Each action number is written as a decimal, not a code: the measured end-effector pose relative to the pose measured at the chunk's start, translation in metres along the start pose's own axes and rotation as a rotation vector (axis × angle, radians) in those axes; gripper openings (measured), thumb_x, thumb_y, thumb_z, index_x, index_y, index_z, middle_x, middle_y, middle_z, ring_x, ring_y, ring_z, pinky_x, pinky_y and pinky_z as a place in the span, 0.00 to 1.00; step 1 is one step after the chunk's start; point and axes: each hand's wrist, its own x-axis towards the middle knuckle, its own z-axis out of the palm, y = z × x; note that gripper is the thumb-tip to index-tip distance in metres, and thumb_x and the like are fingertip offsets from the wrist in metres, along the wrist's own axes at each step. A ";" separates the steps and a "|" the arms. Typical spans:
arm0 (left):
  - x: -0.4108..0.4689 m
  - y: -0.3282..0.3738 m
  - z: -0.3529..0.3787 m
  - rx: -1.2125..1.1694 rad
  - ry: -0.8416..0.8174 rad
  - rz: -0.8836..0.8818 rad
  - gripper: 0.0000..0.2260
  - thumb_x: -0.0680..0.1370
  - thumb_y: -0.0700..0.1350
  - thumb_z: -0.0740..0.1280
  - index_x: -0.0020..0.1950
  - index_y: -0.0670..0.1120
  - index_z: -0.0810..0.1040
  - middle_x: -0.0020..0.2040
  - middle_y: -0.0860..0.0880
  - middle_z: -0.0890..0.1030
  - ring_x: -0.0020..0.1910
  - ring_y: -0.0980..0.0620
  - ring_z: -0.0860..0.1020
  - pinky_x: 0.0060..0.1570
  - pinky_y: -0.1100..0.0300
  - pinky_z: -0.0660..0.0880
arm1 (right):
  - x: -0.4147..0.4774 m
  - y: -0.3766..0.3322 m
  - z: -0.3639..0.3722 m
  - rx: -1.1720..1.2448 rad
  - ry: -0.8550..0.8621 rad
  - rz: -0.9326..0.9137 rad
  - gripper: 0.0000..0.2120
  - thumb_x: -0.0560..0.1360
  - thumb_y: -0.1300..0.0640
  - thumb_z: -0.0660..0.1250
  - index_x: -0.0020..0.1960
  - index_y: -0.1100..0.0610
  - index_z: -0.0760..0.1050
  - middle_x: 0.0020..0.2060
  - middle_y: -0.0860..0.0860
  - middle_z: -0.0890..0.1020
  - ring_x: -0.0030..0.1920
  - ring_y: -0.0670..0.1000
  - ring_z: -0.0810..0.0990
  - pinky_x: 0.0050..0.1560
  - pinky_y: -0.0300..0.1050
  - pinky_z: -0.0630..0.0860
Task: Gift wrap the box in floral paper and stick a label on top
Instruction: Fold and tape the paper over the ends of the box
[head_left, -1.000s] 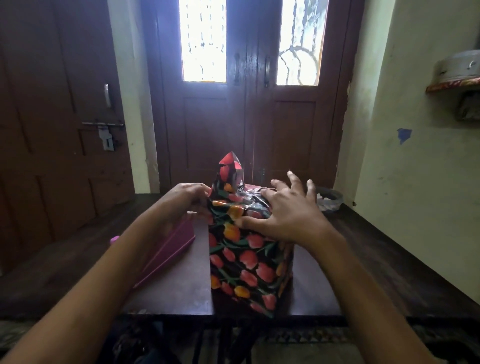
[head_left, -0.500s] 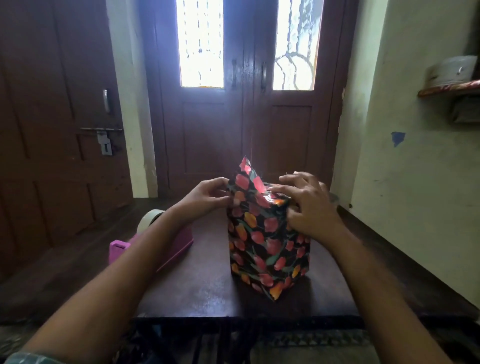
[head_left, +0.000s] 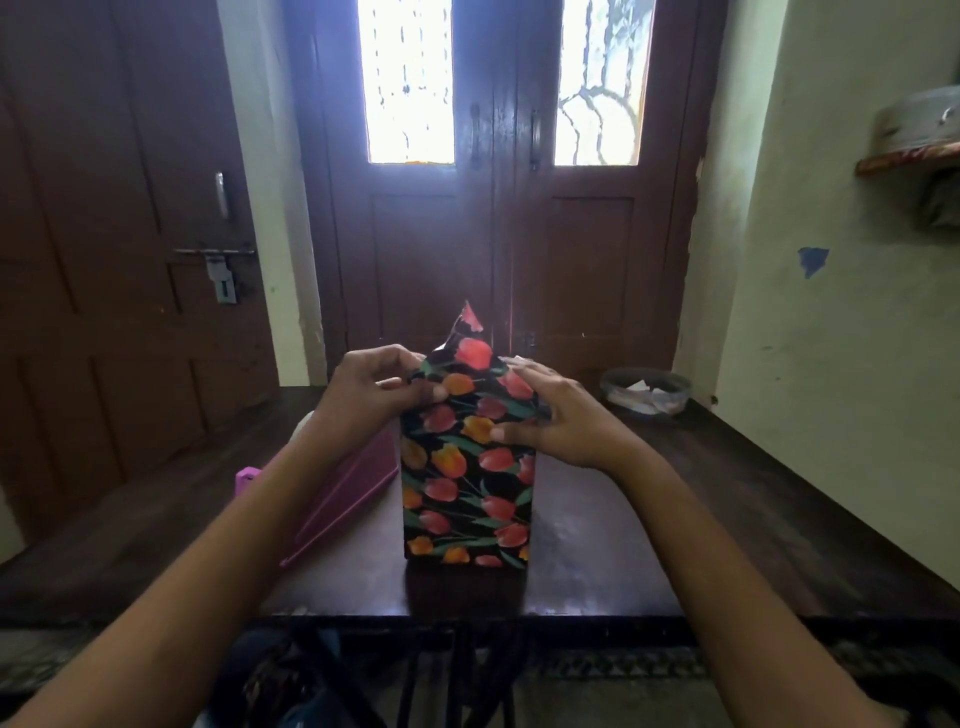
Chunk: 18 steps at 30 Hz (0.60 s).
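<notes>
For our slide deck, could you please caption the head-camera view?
Left hand pinches and right hand presses floral paper atop an upright box on a dark table, pink tape dispenser alongside.

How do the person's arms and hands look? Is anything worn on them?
The left arm and the right arm are bare up to the frame edge; no sleeve shows. The left hand and right hand show no glove, ring, watch or bracelet.

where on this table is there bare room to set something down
Widest bare patch: the table right of the wrapped box, out to the wall, short of the round dish at the back. A narrow strip lies between box and near edge. Crowded on the left: the pink tape dispenser sits close beside the box.
</notes>
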 end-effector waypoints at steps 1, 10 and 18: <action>-0.004 0.000 -0.006 -0.021 -0.027 -0.018 0.07 0.65 0.43 0.75 0.37 0.45 0.79 0.39 0.52 0.84 0.42 0.56 0.83 0.37 0.67 0.77 | 0.002 0.000 0.002 0.002 -0.022 -0.012 0.36 0.67 0.41 0.71 0.70 0.53 0.67 0.66 0.48 0.70 0.67 0.48 0.69 0.65 0.54 0.70; 0.002 0.028 -0.002 -0.014 -0.014 0.047 0.16 0.67 0.50 0.71 0.50 0.42 0.82 0.46 0.45 0.84 0.45 0.51 0.83 0.44 0.60 0.80 | 0.015 -0.016 0.008 -0.017 0.117 0.060 0.44 0.61 0.25 0.61 0.71 0.46 0.63 0.62 0.49 0.76 0.60 0.51 0.76 0.58 0.54 0.76; 0.025 0.050 0.014 0.317 0.065 0.085 0.09 0.71 0.53 0.71 0.45 0.48 0.83 0.44 0.52 0.83 0.42 0.51 0.81 0.44 0.56 0.78 | 0.011 -0.011 0.023 -0.019 0.231 0.053 0.37 0.64 0.29 0.59 0.66 0.48 0.70 0.56 0.49 0.79 0.56 0.50 0.78 0.54 0.54 0.77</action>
